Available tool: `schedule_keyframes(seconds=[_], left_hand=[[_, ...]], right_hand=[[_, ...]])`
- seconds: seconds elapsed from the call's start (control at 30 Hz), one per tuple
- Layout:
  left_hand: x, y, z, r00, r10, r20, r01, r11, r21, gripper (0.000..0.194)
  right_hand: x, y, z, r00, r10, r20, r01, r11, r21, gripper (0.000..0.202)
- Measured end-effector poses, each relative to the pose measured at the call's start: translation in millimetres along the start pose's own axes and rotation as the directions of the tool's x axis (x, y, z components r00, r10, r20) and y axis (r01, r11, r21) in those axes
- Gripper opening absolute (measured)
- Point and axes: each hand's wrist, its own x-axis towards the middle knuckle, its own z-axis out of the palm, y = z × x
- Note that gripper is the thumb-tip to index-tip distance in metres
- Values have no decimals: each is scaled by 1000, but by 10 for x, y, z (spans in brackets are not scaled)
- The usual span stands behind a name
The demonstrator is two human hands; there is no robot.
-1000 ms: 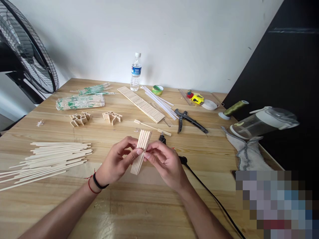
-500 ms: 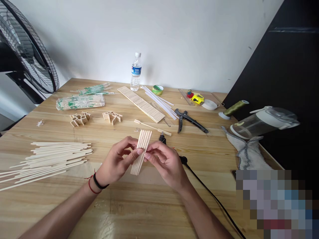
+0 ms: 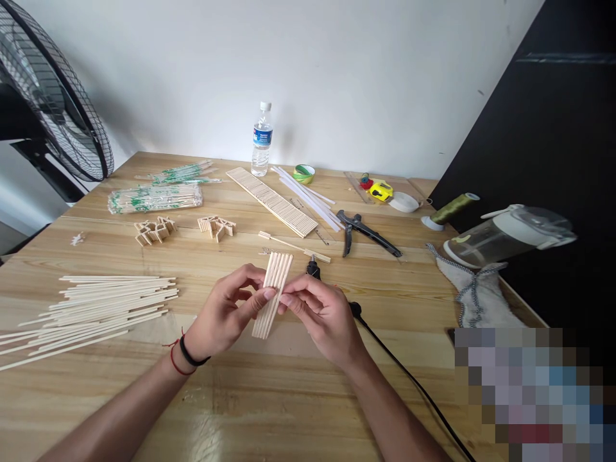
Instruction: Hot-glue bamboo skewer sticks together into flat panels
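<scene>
A small panel of wooden sticks [image 3: 274, 282] laid side by side is held up over the table, tilted slightly to the right. My left hand [image 3: 235, 308] grips its left side, thumb across the front. The thumb and forefinger of my right hand [image 3: 320, 314] pinch its right edge near the middle. Behind my right hand a black glue gun [image 3: 313, 266] is partly hidden, its nozzle pointing up. Loose thin sticks [image 3: 106, 305] lie in a spread pile at the left. Two small zigzag stick pieces [image 3: 156, 230] [image 3: 217, 226] sit behind it.
Farther back are a long stick panel [image 3: 274, 202], white glue sticks [image 3: 310, 199], a water bottle [image 3: 261, 141] and packaged sticks [image 3: 154, 197]. To the right lie black pliers [image 3: 368, 232], a yellow tape measure [image 3: 380, 191] and a clear cup [image 3: 510, 237]. A black cable [image 3: 409, 372] crosses the front right.
</scene>
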Motion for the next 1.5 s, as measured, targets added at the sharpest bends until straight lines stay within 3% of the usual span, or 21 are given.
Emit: schedule_keyframes(seconds=[0.77,1.5], left_hand=[[-23,21,15,1000,17,11,-18,999,50,9],[-13,28,8,999,20,30,-20,1000,-2,10]], right_hand=[[-18,-75,-17,997,-72,15,73,990,-123,16],[-21,-113,-15,992,-128,-1,124,959,-253,14]])
